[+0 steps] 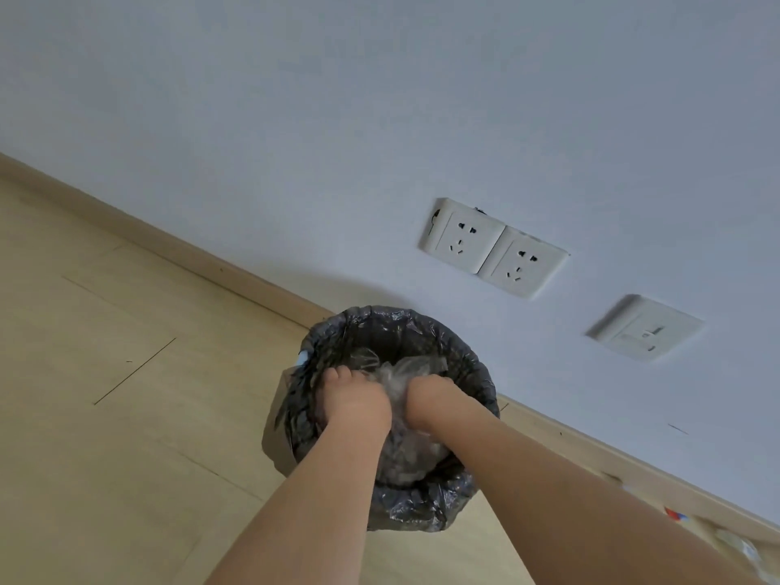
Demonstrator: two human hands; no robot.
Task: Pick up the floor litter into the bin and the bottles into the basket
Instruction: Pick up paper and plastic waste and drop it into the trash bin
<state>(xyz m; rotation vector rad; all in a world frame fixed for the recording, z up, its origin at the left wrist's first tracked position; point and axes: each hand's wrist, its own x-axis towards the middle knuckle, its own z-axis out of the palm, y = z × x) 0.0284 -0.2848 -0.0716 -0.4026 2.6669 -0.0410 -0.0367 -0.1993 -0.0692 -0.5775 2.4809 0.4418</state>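
Observation:
A round bin [472,361] lined with a black bag stands on the wooden floor against the wall. Both my hands are down inside its mouth. My left hand [352,399] and my right hand [434,401] press on a crumpled clear plastic sheet [394,371] that bulges up between them. Their fingers are curled into the plastic and mostly hidden by it. More of the clear plastic [411,451] shows lower in the bin, between my forearms.
A light wall with two double sockets [494,247] and another wall plate [643,327] rises behind the bin. A wooden skirting board [177,247] runs along the floor edge. At the lower right, beside the skirting, lies a clear bottle with a red cap [726,538], partly hidden by my right arm.

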